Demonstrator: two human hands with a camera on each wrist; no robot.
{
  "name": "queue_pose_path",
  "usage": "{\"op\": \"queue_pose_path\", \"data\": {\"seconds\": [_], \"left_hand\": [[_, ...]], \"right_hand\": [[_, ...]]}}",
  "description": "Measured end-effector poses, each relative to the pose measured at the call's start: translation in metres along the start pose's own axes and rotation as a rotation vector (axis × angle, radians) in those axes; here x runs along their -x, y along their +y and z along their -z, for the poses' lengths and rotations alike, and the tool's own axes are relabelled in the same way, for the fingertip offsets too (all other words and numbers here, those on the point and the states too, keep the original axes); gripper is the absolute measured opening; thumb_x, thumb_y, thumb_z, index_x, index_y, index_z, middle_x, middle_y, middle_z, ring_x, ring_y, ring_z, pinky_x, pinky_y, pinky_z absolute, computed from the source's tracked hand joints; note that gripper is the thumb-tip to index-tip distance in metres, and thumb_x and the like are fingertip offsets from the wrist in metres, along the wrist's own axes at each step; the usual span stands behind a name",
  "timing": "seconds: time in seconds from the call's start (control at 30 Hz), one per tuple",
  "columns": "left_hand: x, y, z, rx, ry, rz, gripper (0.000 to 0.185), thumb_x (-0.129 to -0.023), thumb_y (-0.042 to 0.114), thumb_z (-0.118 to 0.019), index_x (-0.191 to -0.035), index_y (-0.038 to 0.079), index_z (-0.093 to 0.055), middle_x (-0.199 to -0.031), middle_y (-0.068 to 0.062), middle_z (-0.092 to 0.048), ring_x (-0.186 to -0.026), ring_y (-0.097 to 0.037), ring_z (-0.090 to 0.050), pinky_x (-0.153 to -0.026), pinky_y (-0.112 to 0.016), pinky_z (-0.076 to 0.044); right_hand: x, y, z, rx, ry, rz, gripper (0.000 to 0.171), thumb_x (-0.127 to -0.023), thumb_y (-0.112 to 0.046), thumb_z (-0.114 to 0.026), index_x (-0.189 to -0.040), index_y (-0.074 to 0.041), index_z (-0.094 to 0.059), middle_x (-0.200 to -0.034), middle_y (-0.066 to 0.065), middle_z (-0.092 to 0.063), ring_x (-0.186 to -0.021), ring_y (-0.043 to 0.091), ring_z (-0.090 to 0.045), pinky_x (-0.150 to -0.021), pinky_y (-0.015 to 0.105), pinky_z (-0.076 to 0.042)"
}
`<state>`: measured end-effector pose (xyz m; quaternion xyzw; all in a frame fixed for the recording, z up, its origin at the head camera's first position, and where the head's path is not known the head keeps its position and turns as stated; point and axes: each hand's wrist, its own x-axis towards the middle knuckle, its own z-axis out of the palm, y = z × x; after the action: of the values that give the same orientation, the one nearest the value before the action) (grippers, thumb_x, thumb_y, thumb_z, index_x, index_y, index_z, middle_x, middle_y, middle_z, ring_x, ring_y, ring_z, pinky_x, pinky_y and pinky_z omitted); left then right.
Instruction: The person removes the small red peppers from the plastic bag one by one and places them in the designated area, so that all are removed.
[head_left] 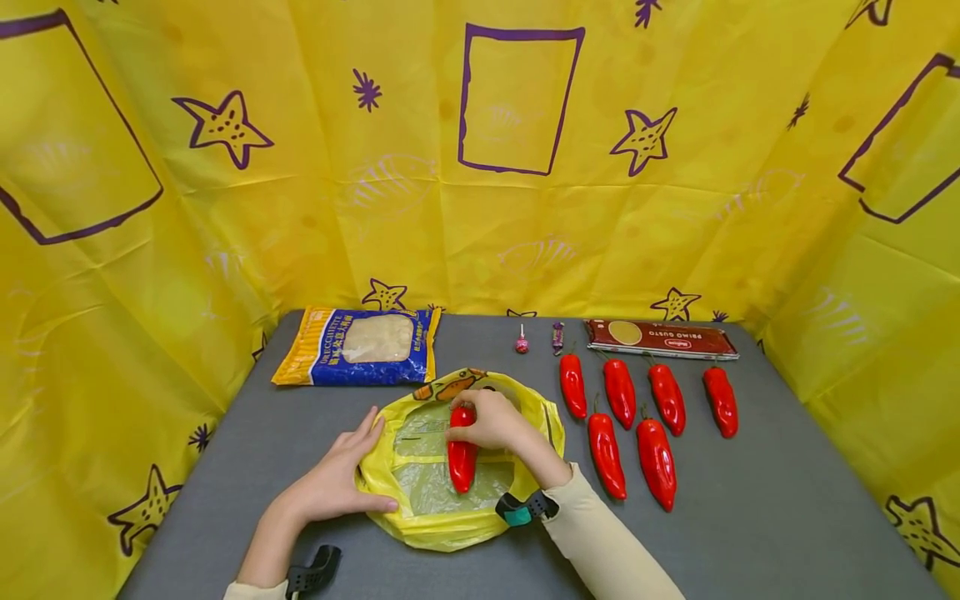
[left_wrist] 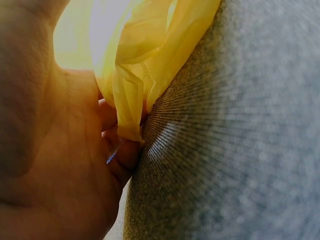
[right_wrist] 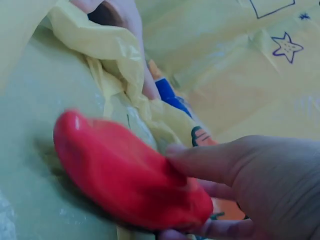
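A yellow plastic bag [head_left: 442, 529] stands on the table with its mouth spread wide and facing up. My right hand [head_left: 491, 421] reaches in over the bag's mouth. Between its thumb and fingers it grips a red chili pepper [head_left: 462, 462] near the stem end, the tip pointing toward me. In the right wrist view the same glossy pepper [right_wrist: 125, 170] lies across the view below the thumb. My left hand [head_left: 333, 479] rests along the bag's left side, thumb and fingers spread apart. The left wrist view shows fingers touching the yellow plastic [left_wrist: 130, 100], with the fingertips partly hidden.
Several red chili peppers [head_left: 656, 462] lie to the right of the bag. Behind them is a brown spaghetti-like packet [head_left: 660, 339], with a wrapped candy [head_left: 557, 336] and a lollipop [head_left: 522, 342] beside it. A blue and yellow pasta bag [head_left: 360, 346] lies at back left. Yellow cloth surrounds the table.
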<state>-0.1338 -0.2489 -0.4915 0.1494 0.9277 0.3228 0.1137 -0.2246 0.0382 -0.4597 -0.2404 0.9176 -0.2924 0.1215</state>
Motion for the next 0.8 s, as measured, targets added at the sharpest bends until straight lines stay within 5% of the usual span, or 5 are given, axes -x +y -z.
{"op": "queue_pose_path", "data": {"seconds": [0.27,0.63,0.8], "left_hand": [[0.000,0.002,0.001,0.006,0.001,0.004,0.131,-0.075,0.066,-0.088,-0.169,0.003,-0.021,-0.179,-0.017,-0.004,-0.147,-0.041,-0.033,-0.115,-0.067,-0.038],[0.000,0.000,-0.001,0.006,0.010,-0.009,0.131,-0.075,0.065,-0.089,-0.169,0.003,-0.021,-0.178,-0.018,-0.005,-0.148,-0.042,-0.033,-0.115,-0.067,-0.037],[0.000,0.000,0.000,0.009,0.008,-0.012,0.132,-0.075,0.065,-0.089,-0.169,0.002,-0.021,-0.178,-0.018,-0.005,-0.148,-0.042,-0.032,-0.116,-0.067,-0.036]], "right_hand": [[0.004,0.004,-0.001,-0.027,-0.054,0.146,0.040,-0.092,-0.036,-0.085,-0.126,-0.017,-0.075,-0.101,-0.003,-0.066,-0.092,0.015,-0.056,-0.079,0.030,-0.047],[0.011,0.003,0.001,-0.021,-0.153,0.238,0.046,-0.100,-0.028,-0.077,-0.143,-0.016,-0.067,-0.139,0.006,-0.067,-0.120,0.021,-0.061,-0.099,0.034,-0.052],[0.012,0.008,0.003,-0.023,-0.164,0.253,0.051,-0.099,-0.024,-0.077,-0.147,-0.013,-0.064,-0.142,0.008,-0.066,-0.119,0.022,-0.061,-0.099,0.035,-0.052]]}}
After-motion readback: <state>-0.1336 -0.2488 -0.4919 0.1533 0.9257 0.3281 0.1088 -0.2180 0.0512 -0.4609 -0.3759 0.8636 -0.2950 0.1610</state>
